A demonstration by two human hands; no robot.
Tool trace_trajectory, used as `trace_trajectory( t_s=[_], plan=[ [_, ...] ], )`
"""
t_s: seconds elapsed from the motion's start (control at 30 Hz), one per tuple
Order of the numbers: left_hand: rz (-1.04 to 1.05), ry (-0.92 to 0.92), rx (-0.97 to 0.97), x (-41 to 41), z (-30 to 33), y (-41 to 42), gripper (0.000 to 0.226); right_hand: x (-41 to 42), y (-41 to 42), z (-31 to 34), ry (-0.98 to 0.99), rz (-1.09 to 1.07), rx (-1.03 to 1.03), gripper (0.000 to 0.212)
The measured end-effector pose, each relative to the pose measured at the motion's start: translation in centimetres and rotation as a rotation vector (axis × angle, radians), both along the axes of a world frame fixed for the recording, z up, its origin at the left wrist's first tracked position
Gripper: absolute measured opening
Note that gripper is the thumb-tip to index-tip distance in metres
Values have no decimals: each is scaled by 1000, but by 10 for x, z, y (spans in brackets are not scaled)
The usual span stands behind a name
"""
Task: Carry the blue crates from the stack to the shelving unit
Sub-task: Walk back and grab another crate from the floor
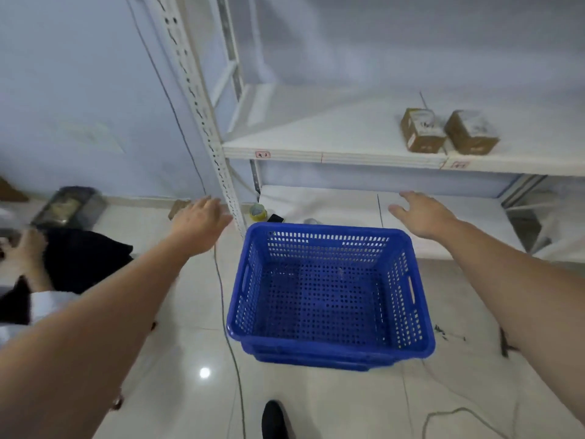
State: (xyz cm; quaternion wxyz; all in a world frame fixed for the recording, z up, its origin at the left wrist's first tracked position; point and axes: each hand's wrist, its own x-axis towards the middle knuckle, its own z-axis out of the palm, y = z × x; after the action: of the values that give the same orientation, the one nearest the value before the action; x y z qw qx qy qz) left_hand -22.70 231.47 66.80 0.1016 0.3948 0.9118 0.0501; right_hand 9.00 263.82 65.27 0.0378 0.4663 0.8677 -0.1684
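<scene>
A stack of blue perforated crates (329, 296) stands on the tiled floor in front of the white shelving unit (332, 155). The top crate is empty and has handle slots in its side walls. My left hand (199, 226) hovers above and to the left of the stack, fingers spread, holding nothing. To the right of the stack's far corner my right hand (424, 213) is also spread and empty. Neither hand touches a crate.
Two brown cardboard boxes (449, 131) sit on the middle shelf at the right. A tape roll (258, 212) lies on the lowest shelf (348, 204). A cable (228, 327) runs across the floor left of the crates. Another person sits at the left (31, 255). My shoe (273, 419) shows below.
</scene>
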Motion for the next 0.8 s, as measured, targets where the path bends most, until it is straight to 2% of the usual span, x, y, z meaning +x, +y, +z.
trace_trajectory(
  t_s=[0.07,0.2,0.4,0.57,0.7,0.8],
  plan=[
    [29,49,3,6,48,-29,73,-25,-21,46,15,121,48,74],
    [170,141,83,27,117,-112,76,-75,-91,127,67,362,150,74],
    [363,295,56,59,191,-266,82,-160,-244,205,179,686,195,78],
    [585,361,81,80,227,-433,74,-230,-413,244,202,974,215,79],
    [866,386,45,101,244,-572,82,-270,-575,272,248,1213,185,75],
    [1034,402,16,125,251,-676,84,-291,-697,281,304,1403,159,83]
  ],
)
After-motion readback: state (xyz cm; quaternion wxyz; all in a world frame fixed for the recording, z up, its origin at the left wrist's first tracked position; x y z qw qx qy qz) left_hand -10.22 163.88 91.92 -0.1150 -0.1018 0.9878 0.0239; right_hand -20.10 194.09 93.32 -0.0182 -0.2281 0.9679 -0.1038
